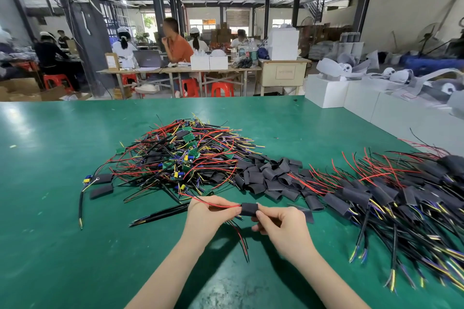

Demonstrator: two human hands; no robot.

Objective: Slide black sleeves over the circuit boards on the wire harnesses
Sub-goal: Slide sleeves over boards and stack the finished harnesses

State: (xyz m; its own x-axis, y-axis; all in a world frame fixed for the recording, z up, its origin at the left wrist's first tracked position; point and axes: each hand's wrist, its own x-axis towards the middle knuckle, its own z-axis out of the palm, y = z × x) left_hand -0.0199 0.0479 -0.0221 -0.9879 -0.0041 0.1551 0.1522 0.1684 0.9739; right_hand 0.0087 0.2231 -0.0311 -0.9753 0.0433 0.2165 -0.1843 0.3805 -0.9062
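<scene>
Left hand [211,211] at lower centre pinches the red wire [216,204] of a wire harness just left of the black sleeve [249,209]. That sleeve lies with its long axis across the frame, open ends facing left and right, above the green table [50,246]. Right hand [281,223] pinches the sleeve's right end between thumb and fingertips.

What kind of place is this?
Most likely a small electronics assembly workshop: a heap of wire harnesses with circuit boards, loose black sleeves on a green worktable, and workers seated at benches behind.

Head view, down over green table [62,208]
</scene>
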